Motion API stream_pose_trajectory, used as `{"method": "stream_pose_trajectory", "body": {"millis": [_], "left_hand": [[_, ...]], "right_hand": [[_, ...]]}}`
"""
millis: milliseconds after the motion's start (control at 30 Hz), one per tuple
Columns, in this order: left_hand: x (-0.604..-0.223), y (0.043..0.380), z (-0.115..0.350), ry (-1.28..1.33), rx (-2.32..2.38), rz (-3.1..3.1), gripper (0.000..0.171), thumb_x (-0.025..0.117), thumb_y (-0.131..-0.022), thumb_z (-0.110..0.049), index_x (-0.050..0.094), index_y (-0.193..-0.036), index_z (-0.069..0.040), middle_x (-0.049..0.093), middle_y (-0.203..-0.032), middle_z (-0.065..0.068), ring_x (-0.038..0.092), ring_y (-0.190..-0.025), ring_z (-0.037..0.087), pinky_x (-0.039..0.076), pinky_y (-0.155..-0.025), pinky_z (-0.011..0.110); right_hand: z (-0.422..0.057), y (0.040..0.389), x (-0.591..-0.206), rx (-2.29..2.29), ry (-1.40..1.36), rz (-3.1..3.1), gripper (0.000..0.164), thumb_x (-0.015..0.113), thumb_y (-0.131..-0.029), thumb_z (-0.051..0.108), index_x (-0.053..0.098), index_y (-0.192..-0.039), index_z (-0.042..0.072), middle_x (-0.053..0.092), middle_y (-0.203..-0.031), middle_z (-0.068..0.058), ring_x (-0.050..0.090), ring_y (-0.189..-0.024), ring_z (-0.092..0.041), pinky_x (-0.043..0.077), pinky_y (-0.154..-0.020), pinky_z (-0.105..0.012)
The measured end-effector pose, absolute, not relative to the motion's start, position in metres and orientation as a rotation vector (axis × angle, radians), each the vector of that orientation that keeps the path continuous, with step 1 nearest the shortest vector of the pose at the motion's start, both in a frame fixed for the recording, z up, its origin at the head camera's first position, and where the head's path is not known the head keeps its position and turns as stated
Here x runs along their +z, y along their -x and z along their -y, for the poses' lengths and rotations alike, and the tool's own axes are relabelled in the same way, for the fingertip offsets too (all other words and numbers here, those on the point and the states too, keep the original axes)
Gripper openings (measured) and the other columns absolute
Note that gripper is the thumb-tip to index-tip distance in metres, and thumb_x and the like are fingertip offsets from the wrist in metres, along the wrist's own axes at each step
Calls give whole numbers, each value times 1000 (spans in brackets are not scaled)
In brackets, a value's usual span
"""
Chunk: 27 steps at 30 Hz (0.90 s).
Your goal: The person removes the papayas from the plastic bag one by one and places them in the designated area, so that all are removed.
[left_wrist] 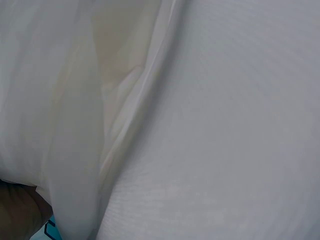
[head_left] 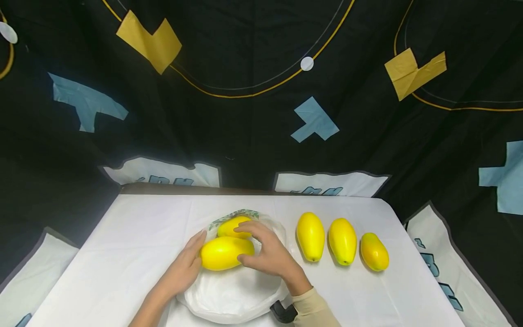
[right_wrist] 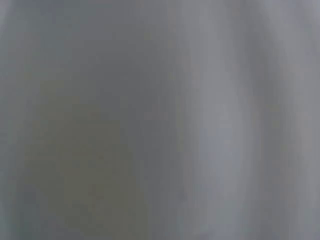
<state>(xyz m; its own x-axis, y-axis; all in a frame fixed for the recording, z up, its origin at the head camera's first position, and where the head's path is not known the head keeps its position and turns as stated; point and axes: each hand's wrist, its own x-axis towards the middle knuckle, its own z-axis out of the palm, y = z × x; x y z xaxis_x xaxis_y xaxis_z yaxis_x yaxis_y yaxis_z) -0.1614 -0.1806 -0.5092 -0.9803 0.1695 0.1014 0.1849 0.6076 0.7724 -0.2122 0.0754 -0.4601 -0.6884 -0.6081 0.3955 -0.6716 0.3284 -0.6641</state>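
Two yellow papayas lie in a white plastic bag with a green printed rim point(head_left: 241, 212) in the head view. My left hand point(head_left: 185, 265) is beside the left end of the nearer papaya point(head_left: 224, 253), its fingers fairly straight. Over the right side of both fruits is my right hand point(head_left: 267, 250), thumb and fingers spread wide. Its thumb overlaps the nearer papaya's right end, while a fingertip lies over the farther papaya point(head_left: 229, 226). The left wrist view shows the thin bag point(left_wrist: 75, 115) close up; the right wrist view is blurred.
Right of the bag, a row holds two yellow papayas point(head_left: 310, 236) point(head_left: 342, 240) and a smaller greenish-orange fruit point(head_left: 374, 252). Everything stands on a white-covered table point(head_left: 122, 254). Behind it hangs a black cloth point(head_left: 245, 136) with taped patches.
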Motion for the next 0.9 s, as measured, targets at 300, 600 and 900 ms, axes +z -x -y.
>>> {"method": "stream_pose_trajectory", "body": {"millis": [300, 600, 900], "left_hand": [[-507, 161, 180, 311, -1346, 2797, 58, 38, -97, 3, 24, -152, 2, 19, -159, 19, 18, -145, 37, 15, -116, 56], [-509, 161, 181, 314, -1354, 2787, 58, 39, -97, 3, 23, -152, 2, 19, -159, 19, 18, -145, 37, 15, -116, 56], [-509, 161, 181, 326, -1344, 2780, 58, 39, -95, 5, 24, -152, 4, 20, -158, 21, 19, -144, 38, 16, -116, 57]], "right_hand": [[-66, 211, -470, 1248, -1168, 2650, 57, 77, -75, 27, 59, -129, 28, 54, -134, 13, 46, -126, -10, 41, -107, -39], [-66, 208, -472, 1092, -1246, 2761, 57, 75, -75, 32, 61, -130, 28, 54, -136, 13, 47, -127, -10, 40, -108, -38], [-60, 204, -475, 1109, -1387, 2749, 58, 77, -78, 28, 59, -133, 25, 51, -139, 7, 46, -126, -10, 41, -106, -32]]}}
